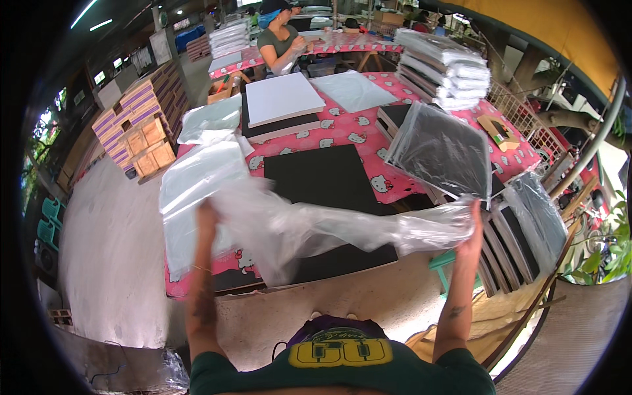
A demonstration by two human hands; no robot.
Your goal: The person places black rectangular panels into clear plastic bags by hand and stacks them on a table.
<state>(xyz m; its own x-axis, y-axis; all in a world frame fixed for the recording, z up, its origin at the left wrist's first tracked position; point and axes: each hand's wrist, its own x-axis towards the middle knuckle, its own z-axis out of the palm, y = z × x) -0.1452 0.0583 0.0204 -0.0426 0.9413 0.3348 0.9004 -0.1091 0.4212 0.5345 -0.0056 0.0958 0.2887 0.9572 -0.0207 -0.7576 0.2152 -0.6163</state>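
Observation:
A crumpled clear plastic bag point(329, 227) is stretched between my two hands, its middle smeared by motion. My left hand point(208, 216), blurred, is closed on one end, over a pile of flat clear plastic bags point(197, 178). At the other end my right hand point(471, 230) grips the bag near the table's right front. Beneath the bag, a flat black board point(319, 174) lies on the pink patterned tablecloth point(303, 145). Right of it, a black board wrapped in clear plastic point(441, 148) rests tilted on other boards.
Farther back are a stack of white-topped boards point(283, 99) and a tall pile of wrapped boards point(444, 69). More wrapped boards point(510, 243) lean at the table's right side. Cartons point(141, 112) are stacked on the floor at left. A co-worker point(280, 43) is at a farther table.

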